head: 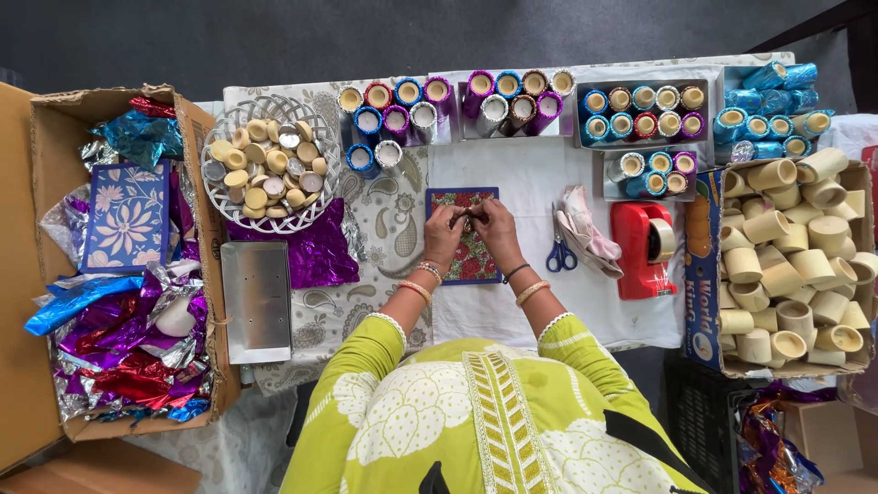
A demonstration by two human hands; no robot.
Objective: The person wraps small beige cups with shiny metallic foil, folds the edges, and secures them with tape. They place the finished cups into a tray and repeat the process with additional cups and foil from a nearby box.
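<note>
Blue-handled scissors (560, 252) and a red tape dispenser (646, 249) lie at three o'clock of my hands, purple foil (311, 249) and a white basket of caps (265, 163) at ten. Foil-wrapped tubes (512, 96) stand in rows at twelve; a carton of plain cardboard tubes (794, 265) sits far at three, a box of foil scraps (128, 302) at nine. My left hand (444, 233) and right hand (498, 229) meet over the floral card (468, 247), fingers pinched together on a small foil piece (468, 214).

Floral red-green sheet (473, 259), blue-bordered; purple foil (311, 252); red tape dispenser (640, 249); blue-handled scissors (560, 254); white wire basket (219, 197).
</note>
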